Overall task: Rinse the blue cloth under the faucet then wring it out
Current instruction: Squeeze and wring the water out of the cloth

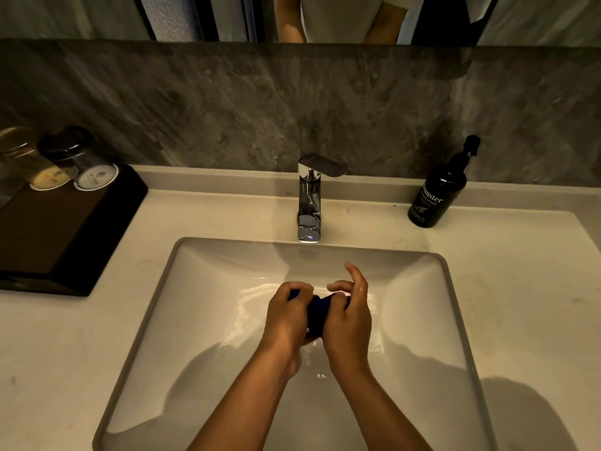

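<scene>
The dark blue cloth (pixel 317 312) is bunched into a tight roll between both my hands, held over the middle of the white sink basin (pixel 201 320). My left hand (pixel 284 319) grips its left end in a fist. My right hand (pixel 349 320) clasps the right end, with two fingers lifted off it. The chrome faucet (pixel 309 203) stands behind the basin, ahead of my hands; no stream of water shows under its spout. Wet patches glisten on the basin floor around my hands.
A black hand-wash pump bottle (pixel 437 193) stands on the counter at the back right. A dark tray (pixel 58 232) with two lidded glasses (pixel 81 164) sits at the left. A stone backsplash and a mirror edge rise behind the counter.
</scene>
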